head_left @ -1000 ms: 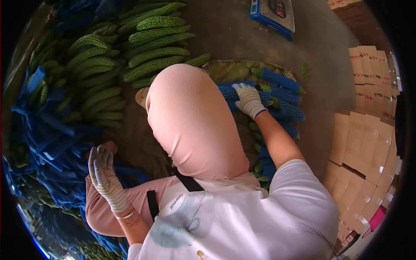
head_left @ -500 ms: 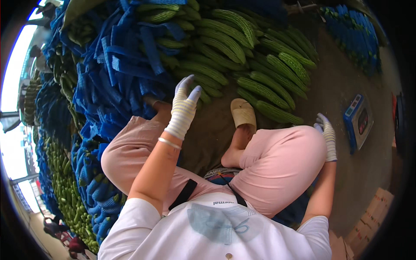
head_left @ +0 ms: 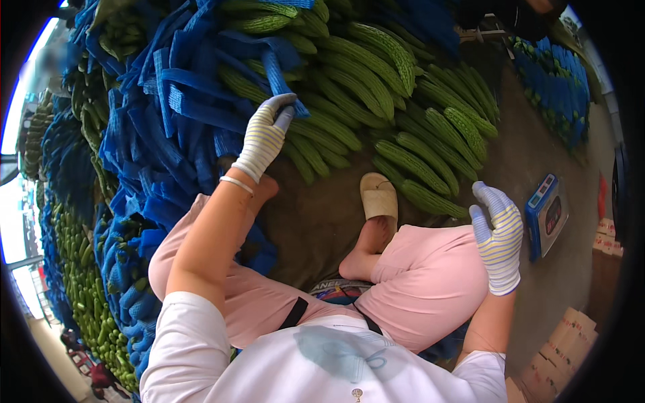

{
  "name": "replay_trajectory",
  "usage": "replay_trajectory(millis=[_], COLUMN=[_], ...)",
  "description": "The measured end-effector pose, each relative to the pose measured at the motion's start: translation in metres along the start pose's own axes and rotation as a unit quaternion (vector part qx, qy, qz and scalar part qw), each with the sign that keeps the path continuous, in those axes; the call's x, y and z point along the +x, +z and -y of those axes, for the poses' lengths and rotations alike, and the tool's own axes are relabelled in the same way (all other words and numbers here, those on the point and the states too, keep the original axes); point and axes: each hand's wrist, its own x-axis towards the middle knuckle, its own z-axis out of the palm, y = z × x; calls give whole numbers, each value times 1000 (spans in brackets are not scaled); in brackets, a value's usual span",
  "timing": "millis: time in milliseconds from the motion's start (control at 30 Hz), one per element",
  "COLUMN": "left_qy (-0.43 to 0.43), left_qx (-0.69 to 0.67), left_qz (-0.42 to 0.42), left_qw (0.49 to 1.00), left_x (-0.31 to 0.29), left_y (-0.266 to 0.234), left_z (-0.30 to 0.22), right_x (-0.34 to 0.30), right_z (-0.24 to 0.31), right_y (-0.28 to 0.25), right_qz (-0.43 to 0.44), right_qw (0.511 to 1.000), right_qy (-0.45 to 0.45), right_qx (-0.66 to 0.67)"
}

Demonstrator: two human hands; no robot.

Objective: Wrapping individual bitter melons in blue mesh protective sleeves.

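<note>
My left hand (head_left: pixel 263 138), in a striped glove, reaches to the front of the pile. Its fingers and thumb pinch the lower end of a blue foam net sleeve (head_left: pixel 274 72). More blue sleeves (head_left: pixel 158 138) lie heaped to the left of that hand. Just beyond it are rows of long, ridged green bitter gourds (head_left: pixel 359 74). My right hand (head_left: pixel 498 235), gloved the same way, hovers by my right knee with fingers apart and nothing in it. The nearest gourd to it is the front one of the right-hand group (head_left: pixel 430 200).
A blue-framed scale (head_left: pixel 545 216) stands on the floor at the right. Cardboard boxes (head_left: pixel 561 346) are stacked at the lower right. Sleeved gourds (head_left: pixel 554 91) form a pile at the far right. My slippered foot (head_left: pixel 379 198) rests before the gourds. Green vegetables (head_left: pixel 84 275) line the left.
My left hand has moved forward and left and closed on a blue sleeve's end. My right hand has come from beside the knee into fuller view, fingers spread.
</note>
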Motion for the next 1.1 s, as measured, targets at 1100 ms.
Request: replay_trajectory(millis=[1100], left_qy=[172], left_qx=[242], left_qz=[138], left_qw=[945], left_x=[-192], left_y=[86], left_z=[-129], right_x=[-71], right_z=[88], right_y=[143], right_qz=[-36], right_qw=[826], right_qy=[217], right_qx=[519])
